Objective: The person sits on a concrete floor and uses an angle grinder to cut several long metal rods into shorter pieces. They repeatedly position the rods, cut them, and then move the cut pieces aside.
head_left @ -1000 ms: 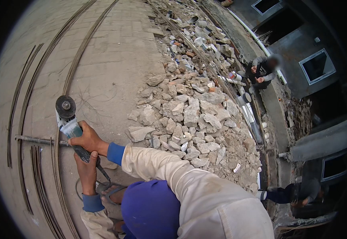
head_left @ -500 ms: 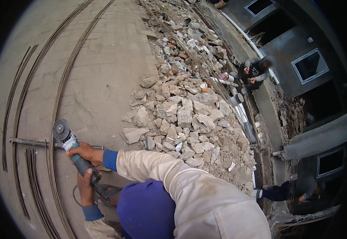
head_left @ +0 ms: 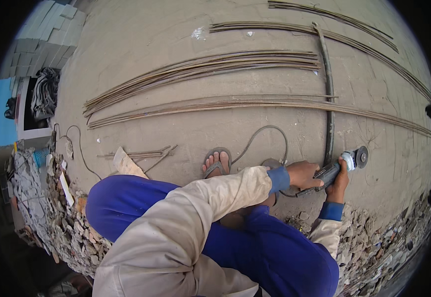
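Observation:
My left hand [head_left: 304, 174] grips the rear of a teal-and-black angle grinder [head_left: 329, 174], while my right hand [head_left: 338, 183] holds it nearer the front. Its cutting disc [head_left: 361, 157] points right, over bare ground beside a dark metal pipe [head_left: 329, 136]. The pipe lies crosswise under long rebar bundles [head_left: 200, 103]. A black cord [head_left: 262, 127] loops from the grinder's end across the ground near my sandalled foot [head_left: 217, 163]. My blue-trousered legs [head_left: 126, 203] are bent beneath my arms.
More rebar bundles [head_left: 200, 62] lie farther off, with short rods [head_left: 141, 154] at the left. Rubble [head_left: 72, 222] borders the ground behind me and to the right [head_left: 374, 237]. Pale blocks [head_left: 44, 34] are stacked at the far left beside dark crumpled sheeting [head_left: 44, 94].
The view has swung sharply, turning the rebar from lengthwise to crosswise; the two co-workers have left the picture. The grinder, still in both hands, has moved off the rebar toward the right of view.

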Motion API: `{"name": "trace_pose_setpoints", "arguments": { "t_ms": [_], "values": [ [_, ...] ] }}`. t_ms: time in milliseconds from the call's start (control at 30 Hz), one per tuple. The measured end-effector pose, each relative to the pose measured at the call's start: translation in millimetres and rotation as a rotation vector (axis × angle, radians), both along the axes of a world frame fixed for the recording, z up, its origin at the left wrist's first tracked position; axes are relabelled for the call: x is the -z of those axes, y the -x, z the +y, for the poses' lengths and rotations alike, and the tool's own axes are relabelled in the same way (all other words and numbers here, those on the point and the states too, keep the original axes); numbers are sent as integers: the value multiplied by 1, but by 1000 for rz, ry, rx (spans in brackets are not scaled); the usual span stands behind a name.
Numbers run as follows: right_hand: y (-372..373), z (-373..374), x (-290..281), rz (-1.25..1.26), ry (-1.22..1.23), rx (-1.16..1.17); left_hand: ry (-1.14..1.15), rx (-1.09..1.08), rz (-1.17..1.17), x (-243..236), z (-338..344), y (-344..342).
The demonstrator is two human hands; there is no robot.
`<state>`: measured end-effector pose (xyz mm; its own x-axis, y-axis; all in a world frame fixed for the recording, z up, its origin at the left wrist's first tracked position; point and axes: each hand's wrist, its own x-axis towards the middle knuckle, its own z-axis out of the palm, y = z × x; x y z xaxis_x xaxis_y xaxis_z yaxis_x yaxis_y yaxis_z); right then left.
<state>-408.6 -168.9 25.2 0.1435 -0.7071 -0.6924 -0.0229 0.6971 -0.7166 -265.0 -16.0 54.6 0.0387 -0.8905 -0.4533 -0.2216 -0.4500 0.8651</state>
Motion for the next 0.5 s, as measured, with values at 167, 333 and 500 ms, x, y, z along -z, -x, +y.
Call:
{"name": "trace_pose_setpoints", "arguments": {
  "t_ms": [167,333,500],
  "values": [
    [14,-56,26,75,7,-69,15,-35,-298,-10,3,-59],
    [22,-77,50,135,45,-88,-102,329,-691,-50,54,-164],
    [24,-70,43,227,59,-285,-502,300,-813,-126,210,-270]
  ]
}}
